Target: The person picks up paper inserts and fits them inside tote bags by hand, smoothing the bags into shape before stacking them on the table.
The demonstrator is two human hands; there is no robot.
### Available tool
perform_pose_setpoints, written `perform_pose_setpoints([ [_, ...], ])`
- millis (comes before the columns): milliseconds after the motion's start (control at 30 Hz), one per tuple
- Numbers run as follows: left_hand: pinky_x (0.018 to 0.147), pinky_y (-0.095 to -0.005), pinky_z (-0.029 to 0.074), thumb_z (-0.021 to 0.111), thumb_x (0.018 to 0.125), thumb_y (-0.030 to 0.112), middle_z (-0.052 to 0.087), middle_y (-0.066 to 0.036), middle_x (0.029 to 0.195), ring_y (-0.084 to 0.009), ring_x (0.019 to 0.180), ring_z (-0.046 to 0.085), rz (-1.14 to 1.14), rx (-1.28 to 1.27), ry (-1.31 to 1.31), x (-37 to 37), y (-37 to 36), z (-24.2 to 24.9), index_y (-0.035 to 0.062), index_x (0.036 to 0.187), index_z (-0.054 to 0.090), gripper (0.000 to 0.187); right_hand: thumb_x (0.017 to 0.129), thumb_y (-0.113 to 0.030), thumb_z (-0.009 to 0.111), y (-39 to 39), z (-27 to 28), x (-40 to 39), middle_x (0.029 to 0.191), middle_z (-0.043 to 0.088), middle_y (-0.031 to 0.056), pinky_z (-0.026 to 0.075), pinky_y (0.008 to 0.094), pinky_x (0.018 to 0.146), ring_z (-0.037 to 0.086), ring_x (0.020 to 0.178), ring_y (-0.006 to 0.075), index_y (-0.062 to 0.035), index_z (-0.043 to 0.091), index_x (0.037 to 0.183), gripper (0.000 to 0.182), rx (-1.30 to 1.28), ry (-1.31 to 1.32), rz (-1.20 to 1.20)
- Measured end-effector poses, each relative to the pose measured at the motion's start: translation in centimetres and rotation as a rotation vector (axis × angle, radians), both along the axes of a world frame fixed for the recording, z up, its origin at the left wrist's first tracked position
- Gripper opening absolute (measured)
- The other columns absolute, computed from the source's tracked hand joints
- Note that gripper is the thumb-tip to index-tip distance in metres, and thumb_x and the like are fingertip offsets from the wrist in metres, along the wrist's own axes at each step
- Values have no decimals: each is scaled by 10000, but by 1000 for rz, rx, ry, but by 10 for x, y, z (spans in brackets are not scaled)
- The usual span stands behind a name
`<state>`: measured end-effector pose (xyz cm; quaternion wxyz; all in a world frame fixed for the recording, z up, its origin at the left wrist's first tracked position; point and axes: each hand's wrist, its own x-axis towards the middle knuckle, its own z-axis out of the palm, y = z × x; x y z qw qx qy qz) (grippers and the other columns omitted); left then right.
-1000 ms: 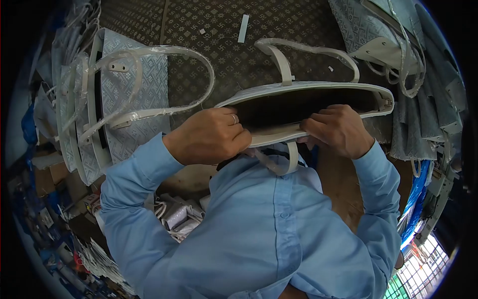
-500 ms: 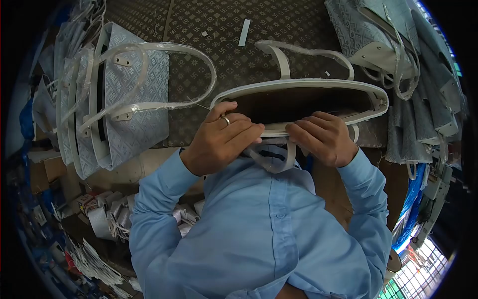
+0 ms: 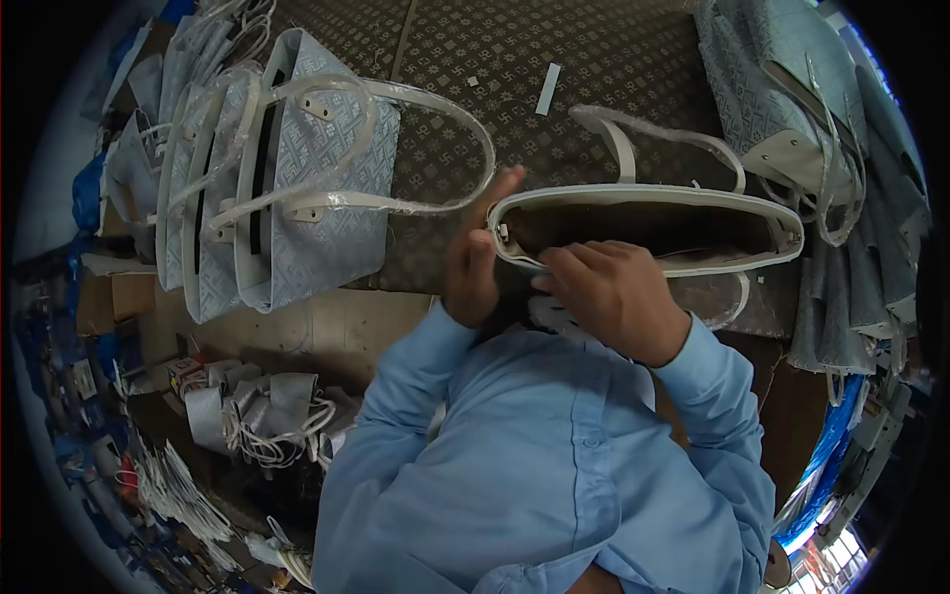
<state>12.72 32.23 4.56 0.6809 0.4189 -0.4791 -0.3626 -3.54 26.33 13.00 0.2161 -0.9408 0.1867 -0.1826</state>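
A bag with a white rim and a dark inside (image 3: 712,195) stands with its mouth up, close to my body, with clear-wrapped handles (image 3: 673,137) on its far side. My left hand (image 3: 476,259) is at the bag's left end, thumb and fingers apart, with the palm side by the rim. Bent over the near rim, my right hand (image 3: 616,302) pinches its edge left of the middle. The near handle (image 3: 730,302) hangs partly hidden below the rim.
Patterned silver bags (image 3: 332,238) stand in a row at the left. More grey bags (image 3: 792,109) hang or lie at the right. A white strip (image 3: 547,89) lies on the dark patterned table (image 3: 445,148). White-strapped pieces (image 3: 262,416) are heaped lower left.
My left hand has let go of the near rim and opened at the bag's left end. My right hand has moved left along the near rim. The whole view has shifted.
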Motion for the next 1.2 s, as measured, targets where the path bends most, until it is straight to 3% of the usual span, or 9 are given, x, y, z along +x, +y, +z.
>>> perform_pose_setpoints([
  [33,1066,-416,341,266,1003,465,453,-224,1361,-297,1285,424,1,-16,1,-10,-4,-6,-62,1352,380,642,801,-171,685,1,-1,7,691,606,106,489,369,553,629,641,274,-32,574,877,193,-16,1,1],
  [100,1007,-400,410,214,1004,465,474,-234,1331,-299,1209,496,-13,-56,353,-21,-8,-9,-68,1331,398,652,812,-172,673,3,-1,15,684,616,97,491,364,550,636,639,261,-41,563,877,183,39,66,-62],
  [200,942,-386,462,176,992,486,508,-235,1283,-301,1132,548,44,-41,227,-26,-4,-6,-76,1304,418,687,804,-150,669,-1,5,16,672,617,95,492,357,536,636,631,262,-40,559,909,187,112,133,6],
  [400,933,-386,467,179,977,506,551,-225,1224,-297,1096,563,6,10,345,-29,-2,-15,-72,1286,435,704,780,-89,650,-4,-1,15,689,621,94,499,357,514,640,620,260,-13,556,940,201,-38,45,227],
  [833,937,-376,459,183,977,496,552,-221,1231,-289,1092,568,-38,92,248,-19,-3,-4,-68,1287,443,695,678,-88,678,-16,1,23,707,601,81,502,351,513,629,602,239,-20,560,926,282,-147,34,300],
  [933,939,-378,465,183,980,481,564,-214,1217,-288,1080,575,36,151,316,-24,-4,3,-72,1283,447,684,682,-94,691,-10,11,17,684,594,78,505,356,520,631,606,247,-29,559,914,274,-104,-186,223],
  [1000,940,-377,469,182,982,461,585,-204,1188,-282,1069,582,34,132,383,-23,-6,1,-74,1274,461,670,692,-79,696,-5,13,13,694,601,88,507,361,526,636,617,259,-25,559,904,258,69,-129,53],
  [1133,929,-372,472,172,983,475,601,-200,1159,-272,1052,589,122,149,280,-27,-8,5,-76,1262,475,688,757,-112,670,-4,-1,13,684,594,95,507,369,531,634,615,271,-10,547,912,223,23,5,85],
  [1200,918,-364,475,169,982,482,604,-198,1149,-261,1036,593,133,177,410,-26,-8,-5,-74,1250,490,696,820,-155,627,-9,-6,22,665,575,94,505,371,532,629,611,268,1,532,930,213,-159,71,197],
])
